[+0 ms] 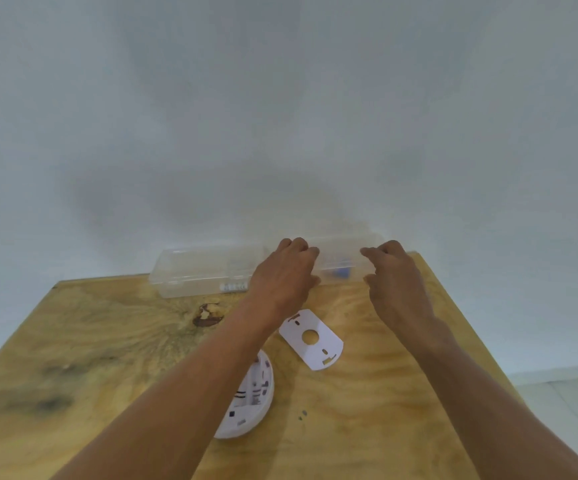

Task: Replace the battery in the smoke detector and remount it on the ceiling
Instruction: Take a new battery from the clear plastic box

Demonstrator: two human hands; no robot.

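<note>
Nearest on the plywood bench, the smoke detector lies open side up, partly under the left forearm, with its white mounting plate just beyond. Farther back, the left hand and right hand, fingers curled, grip a clear plastic box against the wall.

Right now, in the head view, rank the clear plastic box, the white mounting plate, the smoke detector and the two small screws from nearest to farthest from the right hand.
From the right hand:
1. Clear plastic box, under its fingertips at the table's far edge.
2. White mounting plate, just below-left.
3. Two small screws and the smoke detector, lower left: too close to call.
</note>
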